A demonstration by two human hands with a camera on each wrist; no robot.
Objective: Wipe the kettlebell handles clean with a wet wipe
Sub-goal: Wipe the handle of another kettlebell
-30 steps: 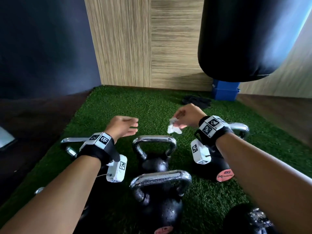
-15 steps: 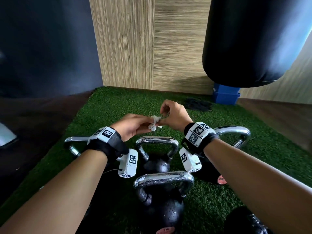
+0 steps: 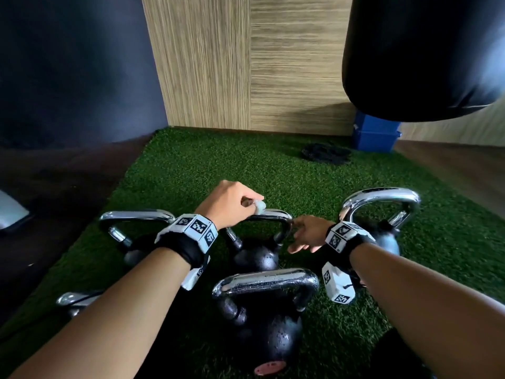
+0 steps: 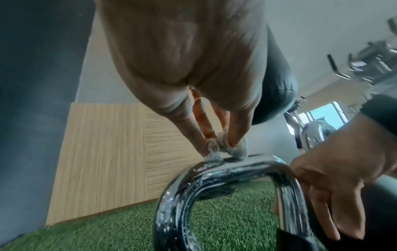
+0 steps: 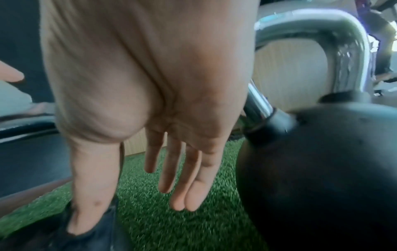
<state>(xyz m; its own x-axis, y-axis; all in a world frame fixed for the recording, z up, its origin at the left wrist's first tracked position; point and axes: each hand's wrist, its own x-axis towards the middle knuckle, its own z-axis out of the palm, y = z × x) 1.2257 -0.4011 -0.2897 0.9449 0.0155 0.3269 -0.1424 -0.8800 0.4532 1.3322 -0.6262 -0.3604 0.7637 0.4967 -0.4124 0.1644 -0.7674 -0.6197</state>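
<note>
1. Chrome on the nearest kettlebell handle [image 3: 266, 281] shows at the near edge of the turf [image 3: 191, 165], between the two forearms; no hand touches it, so I judge it is not yet wiped.
2. Just beyond, the left hand [image 3: 228, 205] pinches the wadded wet wipe [image 4: 225, 149] between fingertips and thumb and presses it on top of the middle kettlebell handle [image 4: 214, 171].
3. The right hand [image 3: 307, 236] is apart from the left, fingers straight and holding nothing, lying against the right bend of that same handle, seemingly steadying it.
4. To wipe well, I would drag the wad along the whole bar and down both bends; a wad this small covers little, so spreading it would help.
5. Room is tight: another chrome handle [image 3: 136, 216] stands just beside on the left, and the right kettlebell [image 5: 318, 161] crowds the right wrist.
6. Farther off the turf lies open up to the wood wall [image 3: 246, 64], except for a dark bundle [image 3: 326, 153] and a blue box [image 3: 374, 135] near the far right corner, under a hanging punch bag [image 3: 423, 56].
</note>
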